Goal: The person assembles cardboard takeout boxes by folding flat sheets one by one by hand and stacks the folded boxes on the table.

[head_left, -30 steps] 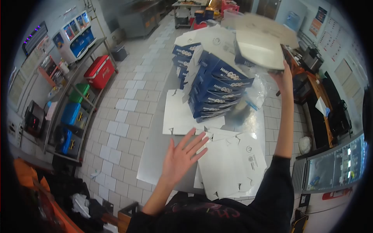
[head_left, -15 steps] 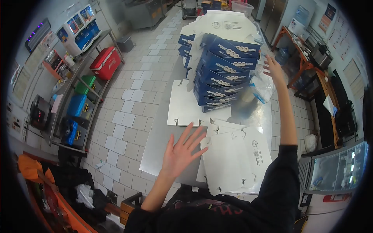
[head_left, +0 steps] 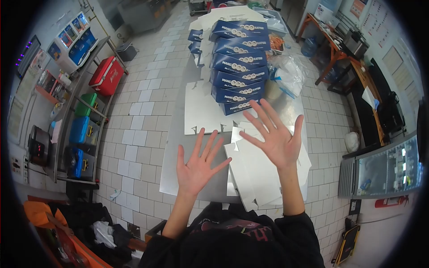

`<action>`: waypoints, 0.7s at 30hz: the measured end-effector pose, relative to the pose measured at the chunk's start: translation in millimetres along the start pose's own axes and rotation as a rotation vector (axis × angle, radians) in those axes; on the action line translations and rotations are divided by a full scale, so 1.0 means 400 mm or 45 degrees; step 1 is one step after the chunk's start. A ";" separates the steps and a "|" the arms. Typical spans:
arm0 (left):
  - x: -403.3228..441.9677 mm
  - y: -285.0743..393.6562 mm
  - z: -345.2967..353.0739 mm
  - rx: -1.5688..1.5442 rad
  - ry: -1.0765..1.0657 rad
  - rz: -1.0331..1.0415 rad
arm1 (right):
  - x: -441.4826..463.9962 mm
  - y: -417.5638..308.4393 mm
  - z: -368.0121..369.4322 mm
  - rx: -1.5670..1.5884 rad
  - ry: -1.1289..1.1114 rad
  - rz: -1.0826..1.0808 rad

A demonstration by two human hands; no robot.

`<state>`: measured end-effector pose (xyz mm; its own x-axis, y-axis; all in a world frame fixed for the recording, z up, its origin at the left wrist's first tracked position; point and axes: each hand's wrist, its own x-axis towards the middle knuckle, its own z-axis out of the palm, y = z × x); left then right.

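Observation:
My left hand (head_left: 195,169) is held up above the near left part of the metal table (head_left: 172,172), fingers spread and nothing in it. My right hand (head_left: 279,140) is raised over the flat white cardboard sheets (head_left: 254,174), also spread and holding nothing. Just beyond my right fingertips rises a stack of folded dark blue cardboard boxes (head_left: 239,73) with white lettering. More flat white cardboard (head_left: 199,107) lies beneath and left of that stack. Both hands appear apart from all of these things.
Clear plastic bags (head_left: 288,73) lie right of the stack. Along the left wall stands a metal shelf rack with a red cooler box (head_left: 106,75) and coloured bins (head_left: 80,129). A glass-topped freezer (head_left: 384,174) and a wooden bench (head_left: 371,107) are on the right.
My right hand has come back from beside the stack to above the flat cardboard. My left hand stays spread, slightly lower and further left in view. The camera view has shifted.

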<state>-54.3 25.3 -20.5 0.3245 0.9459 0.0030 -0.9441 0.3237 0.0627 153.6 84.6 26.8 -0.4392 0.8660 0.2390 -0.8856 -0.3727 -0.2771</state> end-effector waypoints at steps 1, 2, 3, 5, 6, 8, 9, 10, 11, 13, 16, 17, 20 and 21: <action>-0.003 -0.002 0.007 0.000 -0.024 -0.002 | -0.012 0.011 0.002 -0.021 -0.063 0.006; -0.005 -0.002 0.011 -0.003 -0.024 -0.014 | -0.023 0.019 0.011 -0.065 -0.027 -0.004; -0.007 -0.003 0.012 -0.008 -0.045 -0.019 | -0.035 0.024 0.011 -0.069 -0.022 -0.013; -0.007 -0.001 0.006 -0.018 -0.057 -0.036 | -0.059 0.037 0.003 -0.156 -0.081 -0.026; -0.005 0.004 -0.006 0.052 -0.023 -0.053 | -0.075 0.046 -0.009 -0.153 -0.064 -0.034; -0.026 0.011 -0.054 0.107 0.049 -0.087 | -0.124 0.079 -0.063 -1.536 0.265 0.102; -0.035 0.022 -0.089 0.495 0.132 -0.117 | -0.166 0.127 -0.149 -2.093 0.475 0.129; -0.038 0.035 -0.120 0.886 0.201 -0.147 | -0.226 0.197 -0.255 -2.714 0.578 0.193; -0.044 0.035 -0.148 0.881 0.200 -0.159 | -0.283 0.258 -0.315 -3.104 0.694 0.539; -0.064 0.028 -0.202 1.010 0.541 -0.092 | -0.374 0.311 -0.430 -3.017 0.722 0.693; -0.086 0.034 -0.278 0.940 0.557 -0.166 | -0.396 0.303 -0.424 -3.087 0.578 0.401; -0.089 0.030 -0.296 0.940 0.559 -0.182 | -0.394 0.283 -0.417 -3.082 0.595 0.411; -0.075 0.006 -0.321 0.928 0.638 -0.226 | -0.397 0.219 -0.395 -2.650 0.544 0.231; -0.067 -0.003 -0.327 0.955 0.620 -0.269 | -0.402 0.206 -0.400 -2.653 0.552 0.231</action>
<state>-69.4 2.6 -151.1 0.2650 0.8292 -0.4921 -0.5274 0.5519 0.6460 175.4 -32.2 -183.3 -0.1559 0.9877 0.0079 0.7034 0.1166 -0.7012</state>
